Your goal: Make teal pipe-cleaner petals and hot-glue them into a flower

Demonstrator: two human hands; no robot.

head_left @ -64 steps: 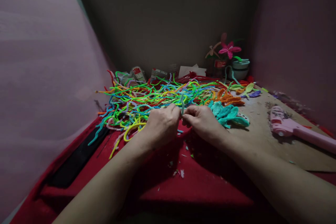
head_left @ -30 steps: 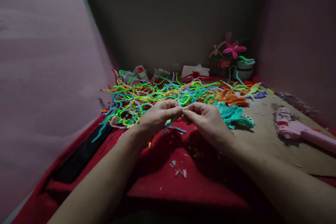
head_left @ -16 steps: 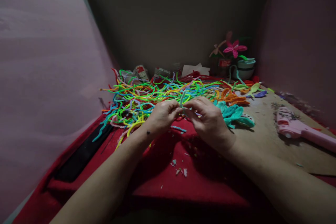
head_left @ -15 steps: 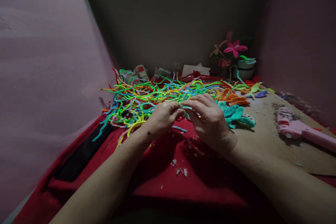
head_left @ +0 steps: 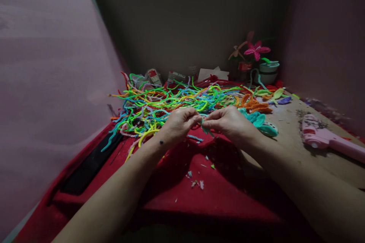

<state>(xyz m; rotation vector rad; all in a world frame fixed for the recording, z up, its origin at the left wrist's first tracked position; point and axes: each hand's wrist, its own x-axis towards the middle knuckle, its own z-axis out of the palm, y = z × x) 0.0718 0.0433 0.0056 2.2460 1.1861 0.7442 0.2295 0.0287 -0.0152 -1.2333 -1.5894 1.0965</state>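
Between the fingertips of both hands is a teal pipe cleaner (head_left: pixel 207 131), bent, with its short ends hanging below the fingers. My left hand (head_left: pixel 182 123) pinches it from the left, thumb against forefinger. From the right, my right hand (head_left: pixel 228 121) pinches it too, the fingertips of both hands almost touching. Most of the piece is hidden by the fingers. Just behind the hands spreads a tangled heap of multicoloured pipe cleaners (head_left: pixel 171 100). Teal looped petals (head_left: pixel 258 119) lie to the right of my right hand.
A pink glue gun (head_left: pixel 322 136) rests on the brown board (head_left: pixel 288 152) at right. Orange petals (head_left: pixel 252 104) lie near the board's back. Behind stand a pink pipe-cleaner flower (head_left: pixel 257 50) and a pale pot (head_left: pixel 268 73). A black strip (head_left: pixel 88 167) and scraps (head_left: pixel 196 184) lie on the red cloth (head_left: pixel 171 205).
My right hand has lowered and turned, its fingers now closing in a pinch beside my left hand. The teal ends now hang lower under the fingertips. My left hand has barely moved.
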